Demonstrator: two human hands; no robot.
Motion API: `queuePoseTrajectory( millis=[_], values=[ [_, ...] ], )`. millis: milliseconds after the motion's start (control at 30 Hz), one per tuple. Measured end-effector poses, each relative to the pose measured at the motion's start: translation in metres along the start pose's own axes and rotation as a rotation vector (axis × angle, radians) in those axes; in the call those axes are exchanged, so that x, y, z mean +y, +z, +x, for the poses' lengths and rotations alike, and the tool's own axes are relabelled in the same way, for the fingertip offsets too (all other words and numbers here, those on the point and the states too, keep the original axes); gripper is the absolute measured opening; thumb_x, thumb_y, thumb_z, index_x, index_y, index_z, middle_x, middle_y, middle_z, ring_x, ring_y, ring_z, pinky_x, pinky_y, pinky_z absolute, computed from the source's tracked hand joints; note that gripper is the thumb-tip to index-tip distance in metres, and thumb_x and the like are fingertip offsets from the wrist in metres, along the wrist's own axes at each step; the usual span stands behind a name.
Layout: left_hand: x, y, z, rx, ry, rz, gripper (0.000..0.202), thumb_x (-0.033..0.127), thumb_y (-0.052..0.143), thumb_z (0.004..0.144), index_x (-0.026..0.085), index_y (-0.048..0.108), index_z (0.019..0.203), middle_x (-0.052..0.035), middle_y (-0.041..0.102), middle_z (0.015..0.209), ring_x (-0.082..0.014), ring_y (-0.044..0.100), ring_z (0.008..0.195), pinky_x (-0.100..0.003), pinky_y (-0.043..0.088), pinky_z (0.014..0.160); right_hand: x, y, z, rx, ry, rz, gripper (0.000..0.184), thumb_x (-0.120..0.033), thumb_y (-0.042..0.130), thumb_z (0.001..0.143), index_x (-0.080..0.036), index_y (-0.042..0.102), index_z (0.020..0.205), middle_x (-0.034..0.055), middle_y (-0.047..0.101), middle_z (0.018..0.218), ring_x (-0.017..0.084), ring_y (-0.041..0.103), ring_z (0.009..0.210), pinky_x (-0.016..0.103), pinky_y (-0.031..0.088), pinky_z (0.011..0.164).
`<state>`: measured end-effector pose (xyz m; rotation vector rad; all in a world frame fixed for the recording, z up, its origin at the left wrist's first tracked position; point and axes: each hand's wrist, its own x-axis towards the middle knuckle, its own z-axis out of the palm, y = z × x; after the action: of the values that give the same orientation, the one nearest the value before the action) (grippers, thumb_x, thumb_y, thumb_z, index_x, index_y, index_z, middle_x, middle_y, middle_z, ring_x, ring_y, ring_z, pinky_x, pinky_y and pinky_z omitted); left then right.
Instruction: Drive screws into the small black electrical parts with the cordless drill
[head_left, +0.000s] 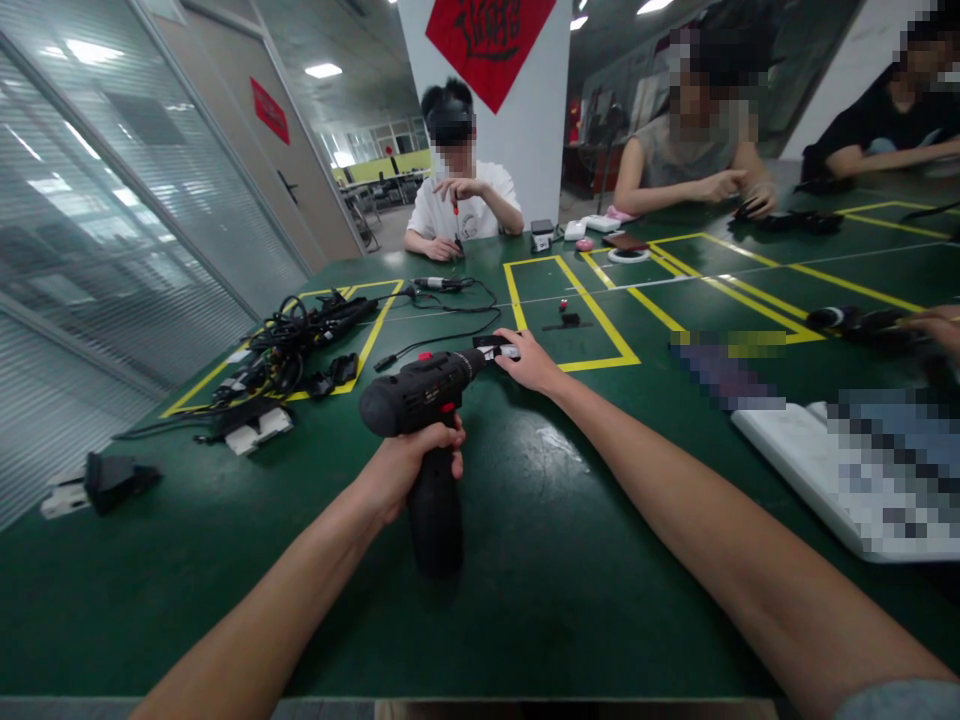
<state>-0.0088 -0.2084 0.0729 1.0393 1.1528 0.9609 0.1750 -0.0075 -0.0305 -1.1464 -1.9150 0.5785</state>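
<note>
My left hand [420,465] grips the handle of a black cordless drill [414,395], which is held level with its battery base [436,530] hanging down over the green bench. My right hand [529,362] is at the drill's front end. Its fingertips pinch a small black and white piece [496,351] at the nose of the drill. The picture does not settle what that piece is. My fingers hide part of it.
A tangle of black cables and tools [289,350] lies inside a yellow taped box on the green workbench [525,560]. Black and white chargers [251,425] sit at the left edge. Co-workers sit across the bench, one holding a red-handled screwdriver [455,225]. A pixelated white object [847,480] lies at right.
</note>
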Motion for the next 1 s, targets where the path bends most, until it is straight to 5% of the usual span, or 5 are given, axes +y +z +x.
queuePoseTrajectory(
  millis=[1000],
  values=[
    [0.0009,0.0083,0.001,0.05,0.021,-0.007,0.02,0.018,0.063,0.064,0.013,0.059,0.083,-0.0007,0.058,0.069,-0.0104,0.055,0.049,-0.025,0.047,0.05,0.0048,-0.0038,0.0016,-0.004,-0.021,0.001,0.049,-0.023,0.06,0.082,-0.023,0.055,0.13,0.0105,0.051,0.123,0.029,0.054,0.113,0.052,0.036,0.109]
  ],
)
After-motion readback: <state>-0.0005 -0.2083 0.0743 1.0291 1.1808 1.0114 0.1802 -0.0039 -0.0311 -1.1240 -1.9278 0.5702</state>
